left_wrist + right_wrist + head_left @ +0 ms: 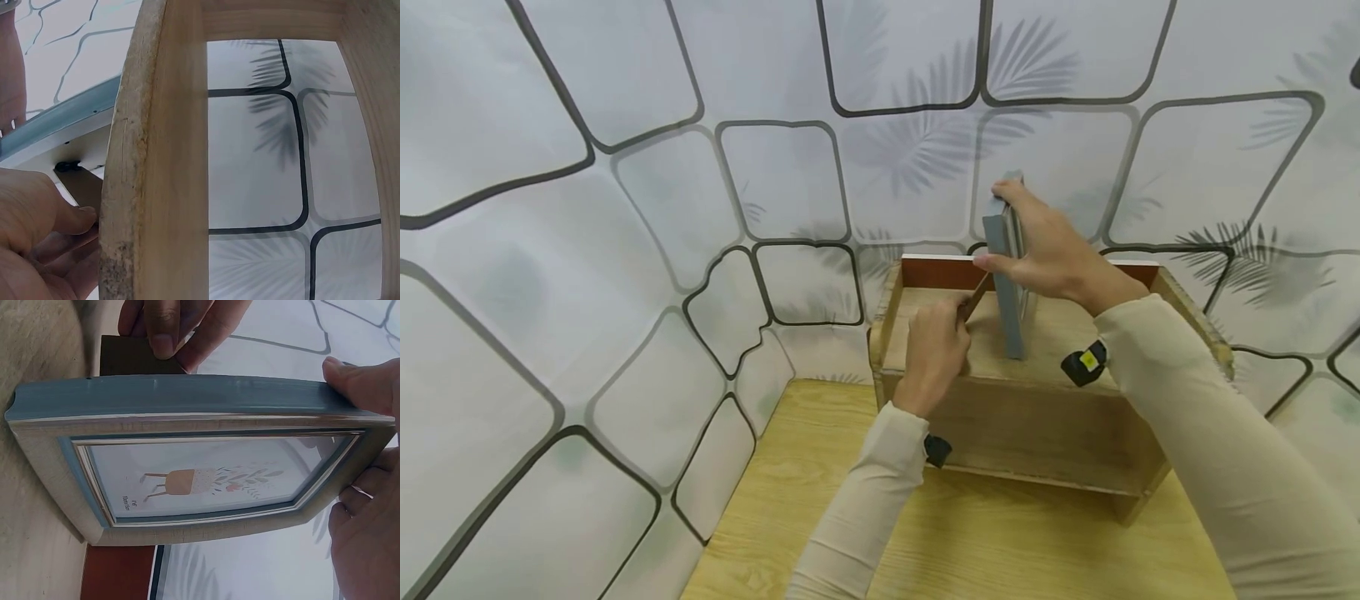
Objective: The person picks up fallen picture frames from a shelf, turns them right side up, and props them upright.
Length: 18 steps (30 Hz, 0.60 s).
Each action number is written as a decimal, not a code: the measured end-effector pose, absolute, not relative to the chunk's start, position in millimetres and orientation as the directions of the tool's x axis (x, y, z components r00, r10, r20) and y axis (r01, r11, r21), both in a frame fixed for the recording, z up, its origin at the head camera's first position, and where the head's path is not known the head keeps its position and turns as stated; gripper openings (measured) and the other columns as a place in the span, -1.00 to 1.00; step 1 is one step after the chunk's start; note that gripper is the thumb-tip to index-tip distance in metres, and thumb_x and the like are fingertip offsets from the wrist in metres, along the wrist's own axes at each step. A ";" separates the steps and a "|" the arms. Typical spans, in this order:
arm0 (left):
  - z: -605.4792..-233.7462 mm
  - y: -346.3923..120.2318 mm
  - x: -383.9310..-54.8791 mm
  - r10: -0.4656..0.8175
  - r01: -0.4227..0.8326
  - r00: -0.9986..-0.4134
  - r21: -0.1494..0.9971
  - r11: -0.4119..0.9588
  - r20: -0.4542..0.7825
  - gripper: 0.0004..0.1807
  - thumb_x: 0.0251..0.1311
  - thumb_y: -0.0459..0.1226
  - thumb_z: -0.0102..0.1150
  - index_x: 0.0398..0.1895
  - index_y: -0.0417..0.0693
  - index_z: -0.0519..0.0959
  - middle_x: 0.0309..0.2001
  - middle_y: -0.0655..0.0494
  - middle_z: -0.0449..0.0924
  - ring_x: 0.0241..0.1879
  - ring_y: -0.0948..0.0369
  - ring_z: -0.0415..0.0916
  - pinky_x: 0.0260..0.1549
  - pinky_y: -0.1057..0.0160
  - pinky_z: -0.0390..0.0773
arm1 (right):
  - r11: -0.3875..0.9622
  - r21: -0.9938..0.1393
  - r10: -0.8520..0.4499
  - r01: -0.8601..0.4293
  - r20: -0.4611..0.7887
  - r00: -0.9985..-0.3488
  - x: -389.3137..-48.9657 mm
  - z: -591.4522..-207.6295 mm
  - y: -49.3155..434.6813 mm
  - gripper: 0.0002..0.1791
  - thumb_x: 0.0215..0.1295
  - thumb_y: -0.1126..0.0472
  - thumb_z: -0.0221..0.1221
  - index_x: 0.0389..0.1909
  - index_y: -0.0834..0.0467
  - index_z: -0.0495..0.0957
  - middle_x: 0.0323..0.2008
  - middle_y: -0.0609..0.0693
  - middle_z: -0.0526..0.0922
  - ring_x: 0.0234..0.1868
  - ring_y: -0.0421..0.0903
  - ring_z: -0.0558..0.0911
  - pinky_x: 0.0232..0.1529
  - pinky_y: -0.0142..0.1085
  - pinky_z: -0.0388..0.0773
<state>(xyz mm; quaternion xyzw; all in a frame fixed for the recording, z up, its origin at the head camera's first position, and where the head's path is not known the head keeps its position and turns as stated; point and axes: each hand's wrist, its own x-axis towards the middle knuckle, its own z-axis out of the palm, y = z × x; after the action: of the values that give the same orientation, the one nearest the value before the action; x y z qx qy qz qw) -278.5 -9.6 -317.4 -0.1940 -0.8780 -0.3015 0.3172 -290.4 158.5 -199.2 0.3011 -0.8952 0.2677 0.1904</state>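
A picture frame [206, 397] with a blue-grey edge and a potted-plant print stands upright, edge-on in the head view, on the upper board of a small wooden shelf [917, 329]. My right hand [1052, 246] grips the frame near its top, thumb on the near edge and fingers over the far side. Behind the frame, my left hand [934, 350] pinches the flat brown support leg [122, 356] between thumb and fingers. The leg angles out from the frame's back, joined at a dark hinge [67, 166] in the left wrist view.
The shelf's lower board [1030, 433] lies below both wrists. Its wooden side panel [134, 150] fills the middle of the left wrist view. A reddish-brown strip [940, 272] runs along the back. Under the shelf is a wood-grain table [775, 500], with patterned cloth [662, 208] behind.
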 end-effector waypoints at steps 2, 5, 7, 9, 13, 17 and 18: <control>-318.2 -9.9 -278.7 0.142 0.527 -0.726 0.412 0.743 0.672 -0.84 0.30 -0.46 0.24 -0.15 -0.16 0.74 -0.32 0.02 0.77 -0.36 0.09 0.73 -0.33 0.11 0.67 | 0.676 -0.373 -0.437 -0.635 0.492 -0.753 -290.8 -199.4 157.2 0.00 0.27 0.13 0.38 0.57 0.27 0.00 0.54 0.29 0.09 0.55 0.25 0.05 0.49 0.10 0.01; -318.8 -10.9 -278.9 0.132 0.519 -0.733 0.424 0.743 0.667 -0.86 0.32 -0.43 0.23 -0.15 -0.16 0.74 -0.32 0.02 0.77 -0.36 0.09 0.72 -0.33 0.10 0.67 | 0.677 -0.383 -0.440 -0.628 0.473 -0.763 -292.2 -199.4 154.8 0.01 0.30 0.11 0.36 0.58 0.25 -0.03 0.56 0.26 0.06 0.57 0.21 0.01 0.50 0.10 -0.01; -319.3 -11.4 -279.3 0.127 0.515 -0.734 0.425 0.745 0.667 -0.87 0.34 -0.42 0.23 -0.15 -0.15 0.74 -0.32 0.02 0.77 -0.36 0.09 0.72 -0.32 0.10 0.67 | 0.673 -0.388 -0.445 -0.629 0.467 -0.764 -293.3 -199.4 153.0 0.01 0.30 0.11 0.36 0.59 0.25 -0.04 0.56 0.26 0.04 0.57 0.21 -0.01 0.51 0.10 -0.04; -319.8 -11.8 -279.7 0.129 0.515 -0.734 0.422 0.746 0.666 -0.87 0.34 -0.41 0.23 -0.14 -0.15 0.73 -0.31 0.02 0.77 -0.35 0.09 0.73 -0.31 0.12 0.67 | 0.666 -0.389 -0.450 -0.637 0.472 -0.758 -294.9 -200.0 151.6 0.01 0.29 0.13 0.36 0.58 0.28 -0.04 0.56 0.28 0.05 0.57 0.21 -0.01 0.51 0.09 -0.05; -321.1 -12.3 -280.0 0.135 0.513 -0.736 0.417 0.750 0.663 -0.87 0.34 -0.42 0.23 -0.13 -0.17 0.73 -0.31 0.00 0.77 -0.34 0.08 0.73 -0.30 0.13 0.67 | 0.655 -0.394 -0.454 -0.645 0.476 -0.753 -297.2 -201.6 149.8 0.01 0.28 0.16 0.37 0.57 0.30 -0.04 0.55 0.31 0.06 0.56 0.24 0.01 0.51 0.09 -0.05; -321.1 -12.5 -280.3 0.137 0.509 -0.743 0.421 0.751 0.655 -0.87 0.35 -0.42 0.22 -0.12 -0.19 0.72 -0.30 -0.01 0.77 -0.34 0.09 0.73 -0.32 0.14 0.67 | 0.653 -0.404 -0.456 -0.641 0.466 -0.758 -298.1 -201.9 149.1 0.02 0.29 0.16 0.36 0.58 0.29 -0.05 0.55 0.31 0.04 0.56 0.23 0.00 0.51 0.10 -0.06; -321.0 -12.4 -280.8 0.136 0.506 -0.744 0.419 0.754 0.654 -0.87 0.36 -0.41 0.22 -0.12 -0.19 0.72 -0.30 -0.01 0.77 -0.34 0.09 0.72 -0.32 0.14 0.67 | 0.652 -0.402 -0.459 -0.643 0.466 -0.756 -298.4 -201.7 148.9 0.01 0.29 0.16 0.36 0.58 0.30 -0.05 0.55 0.31 0.04 0.57 0.23 0.00 0.51 0.10 -0.06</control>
<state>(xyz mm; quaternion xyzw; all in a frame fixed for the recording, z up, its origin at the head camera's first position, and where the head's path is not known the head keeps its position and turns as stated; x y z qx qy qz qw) -280.8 -12.4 -321.0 -0.1814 -0.8843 -0.3002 0.3082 -298.4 148.9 -201.7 0.3081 -0.8939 0.2813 0.1640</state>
